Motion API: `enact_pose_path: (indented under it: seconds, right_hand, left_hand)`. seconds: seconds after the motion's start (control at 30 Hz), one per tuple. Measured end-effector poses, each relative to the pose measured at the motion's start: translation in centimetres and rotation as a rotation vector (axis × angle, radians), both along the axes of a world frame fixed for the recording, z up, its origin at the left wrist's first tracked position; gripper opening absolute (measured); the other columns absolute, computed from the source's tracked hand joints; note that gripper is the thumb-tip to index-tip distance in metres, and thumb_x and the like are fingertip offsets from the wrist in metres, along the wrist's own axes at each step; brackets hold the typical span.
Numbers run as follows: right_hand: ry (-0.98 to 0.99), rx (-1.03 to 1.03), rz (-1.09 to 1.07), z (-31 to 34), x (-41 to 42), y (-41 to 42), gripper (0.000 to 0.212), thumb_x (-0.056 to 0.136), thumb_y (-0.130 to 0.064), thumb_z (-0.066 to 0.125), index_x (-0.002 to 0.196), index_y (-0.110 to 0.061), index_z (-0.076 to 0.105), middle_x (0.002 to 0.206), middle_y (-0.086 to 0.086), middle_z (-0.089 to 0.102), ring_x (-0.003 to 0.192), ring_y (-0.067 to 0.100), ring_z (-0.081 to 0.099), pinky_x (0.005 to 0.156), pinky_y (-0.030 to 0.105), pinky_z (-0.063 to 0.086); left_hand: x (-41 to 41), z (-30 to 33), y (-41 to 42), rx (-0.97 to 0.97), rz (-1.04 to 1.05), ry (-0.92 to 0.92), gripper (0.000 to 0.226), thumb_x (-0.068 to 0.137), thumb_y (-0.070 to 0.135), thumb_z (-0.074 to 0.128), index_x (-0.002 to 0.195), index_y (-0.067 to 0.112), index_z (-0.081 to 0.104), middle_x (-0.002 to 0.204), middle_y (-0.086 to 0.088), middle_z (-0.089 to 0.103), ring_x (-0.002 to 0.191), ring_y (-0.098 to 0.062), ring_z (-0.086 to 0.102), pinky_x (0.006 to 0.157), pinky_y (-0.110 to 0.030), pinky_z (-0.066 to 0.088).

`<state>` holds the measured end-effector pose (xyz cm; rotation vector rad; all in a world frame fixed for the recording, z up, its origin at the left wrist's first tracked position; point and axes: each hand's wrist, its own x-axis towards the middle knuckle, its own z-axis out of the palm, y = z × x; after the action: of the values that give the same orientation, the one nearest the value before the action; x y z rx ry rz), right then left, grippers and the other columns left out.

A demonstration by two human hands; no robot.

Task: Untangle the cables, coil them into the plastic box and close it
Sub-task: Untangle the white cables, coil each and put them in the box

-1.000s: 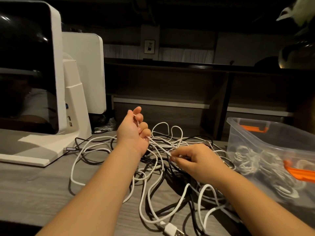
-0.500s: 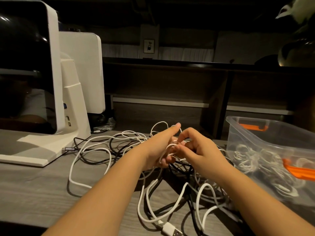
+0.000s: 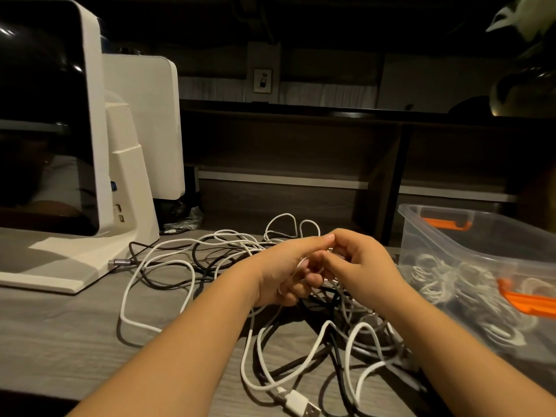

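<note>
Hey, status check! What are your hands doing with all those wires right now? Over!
Left hand and right hand together, pinching a white strand over the tangled cables. Plastic box open at right, some coils inside. Nothing blocking.

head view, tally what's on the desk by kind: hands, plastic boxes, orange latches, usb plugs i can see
hands: 2 (left, right)
plastic boxes: 1
orange latches: 2 (far, near)
usb plugs in view: 2 (white, grey)
total: 7
The cables themselves are too tangled to count.
</note>
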<state>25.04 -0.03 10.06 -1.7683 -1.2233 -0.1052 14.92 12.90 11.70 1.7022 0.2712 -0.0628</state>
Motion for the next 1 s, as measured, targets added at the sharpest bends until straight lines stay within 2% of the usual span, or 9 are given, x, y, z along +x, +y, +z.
enact_pose_path:
  seconds: [0.1, 0.17, 0.23, 0.47, 0.63, 0.73, 0.87, 0.93, 1.0]
  right_hand:
    - [0.098, 0.019, 0.053, 0.2, 0.1, -0.1, 0.015, 0.09, -0.012, 0.066, 0.081, -0.023, 0.069, 0.064, 0.0, 0.067, 0.062, 0.018, 0.058, 0.064, 0.043, 0.051]
    - [0.182, 0.047, 0.073, 0.2, 0.4, 0.0, 0.016, 0.087, -0.007, 0.066, 0.079, -0.02, 0.07, 0.067, 0.013, 0.068, 0.062, 0.027, 0.055, 0.061, 0.045, 0.047]
    - [0.221, 0.083, 0.051, 0.1, 0.7, 0.1, 0.014, 0.084, -0.007, 0.069, 0.075, -0.017, 0.068, 0.064, 0.018, 0.064, 0.061, 0.026, 0.05, 0.06, 0.041, 0.04]
    - [0.238, 0.096, 0.067, 0.0, 0.9, 0.0, 0.026, 0.1, -0.024, 0.052, 0.081, -0.01, 0.063, 0.057, -0.005, 0.048, 0.054, 0.008, 0.04, 0.052, 0.024, 0.034]
    - [0.076, -0.046, -0.022, -0.1, 1.0, 0.0, 0.034, 0.101, -0.03, 0.048, 0.075, -0.015, 0.062, 0.06, -0.006, 0.056, 0.057, 0.006, 0.049, 0.058, 0.023, 0.041]
    - [0.028, -0.09, -0.064, 0.0, 0.9, 0.1, 0.038, 0.101, -0.035, 0.046, 0.076, -0.013, 0.064, 0.063, -0.002, 0.056, 0.059, 0.005, 0.049, 0.06, 0.025, 0.04]
    - [0.024, -0.005, -0.026, 0.0, 0.6, 0.2, 0.033, 0.101, -0.027, 0.047, 0.074, -0.017, 0.063, 0.066, -0.005, 0.059, 0.063, 0.003, 0.051, 0.059, 0.018, 0.04]
    - [0.021, -0.036, 0.009, -0.2, 0.3, 0.4, 0.032, 0.101, -0.025, 0.047, 0.074, -0.02, 0.062, 0.066, -0.006, 0.059, 0.063, 0.003, 0.052, 0.061, 0.018, 0.042]
    - [0.011, -0.083, 0.028, -0.4, 0.0, 0.7, 0.03, 0.101, -0.025, 0.048, 0.074, -0.022, 0.062, 0.07, -0.002, 0.062, 0.066, 0.01, 0.056, 0.065, 0.027, 0.047]
  left_hand:
    - [-0.3, 0.2, 0.2, -0.06, -0.071, 0.007, 0.038, 0.083, 0.059, 0.06, 0.082, 0.021, 0.057, 0.064, 0.008, 0.044, 0.05, -0.003, 0.028, 0.047, -0.014, 0.018]
    - [-0.4, 0.2, 0.1, -0.034, -0.081, 0.012, 0.027, 0.091, 0.048, 0.061, 0.084, 0.022, 0.055, 0.063, 0.01, 0.042, 0.048, -0.002, 0.029, 0.045, -0.013, 0.018]
    - [-0.2, 0.1, -0.1, -0.027, -0.043, 0.013, 0.03, 0.096, 0.046, 0.058, 0.078, 0.023, 0.053, 0.062, 0.009, 0.042, 0.046, -0.001, 0.031, 0.041, -0.011, 0.021]
    - [0.0, 0.2, -0.5, -0.161, -0.006, -0.027, 0.042, 0.104, 0.049, 0.04, 0.069, 0.025, 0.045, 0.059, 0.01, 0.03, 0.045, -0.003, 0.022, 0.039, -0.013, 0.018]
    - [0.8, -0.1, -0.9, -0.039, 0.228, -0.246, 0.043, 0.107, 0.044, 0.033, 0.074, 0.021, 0.046, 0.057, 0.007, 0.034, 0.046, -0.008, 0.024, 0.044, -0.019, 0.02]
    - [1.2, -0.1, -0.8, -0.011, 0.398, -0.342, 0.046, 0.107, 0.043, 0.033, 0.078, 0.015, 0.055, 0.054, 0.003, 0.042, 0.044, -0.01, 0.034, 0.045, -0.022, 0.028]
    - [1.8, -0.4, -1.0, 0.076, 0.597, -0.47, 0.048, 0.108, 0.038, 0.033, 0.086, 0.01, 0.065, 0.066, -0.007, 0.068, 0.051, -0.014, 0.064, 0.05, -0.022, 0.053]
    - [1.9, -0.5, -1.2, -0.007, 0.627, -0.536, 0.046, 0.109, 0.035, 0.032, 0.09, 0.012, 0.067, 0.078, -0.007, 0.076, 0.067, -0.015, 0.074, 0.062, -0.025, 0.058]
    - [1.8, -0.3, -1.5, -0.236, 0.594, -0.569, 0.045, 0.109, 0.035, 0.031, 0.096, 0.01, 0.067, 0.085, -0.008, 0.078, 0.079, -0.017, 0.076, 0.071, -0.03, 0.059]
